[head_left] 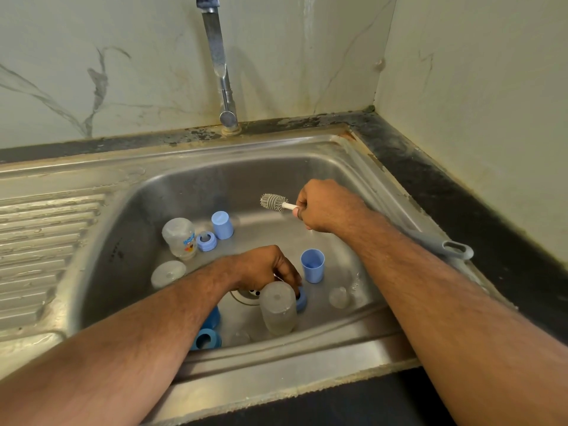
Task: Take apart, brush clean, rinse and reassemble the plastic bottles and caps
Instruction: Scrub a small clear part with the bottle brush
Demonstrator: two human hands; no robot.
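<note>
Stained marble-look wall [307, 56] meets a dark counter [461, 195]; the grime along the seam is perhaps mould.

A single view — a wide-angle camera worn on the person's head — looks forward and steeply down into a steel sink [190, 179]. It sits close above the near rim, so both forearms enter from the bottom corners and stretch away from the lens. The view faces the back wall, where the tap [219, 69] rises to the top edge of the frame, its upper end cut off. To the left the ribbed draining board [46, 235] runs out of frame; to the right the wall corner and dark counter [461, 192] close the scene. Straight edges bow outward — the lens is wide.
</note>
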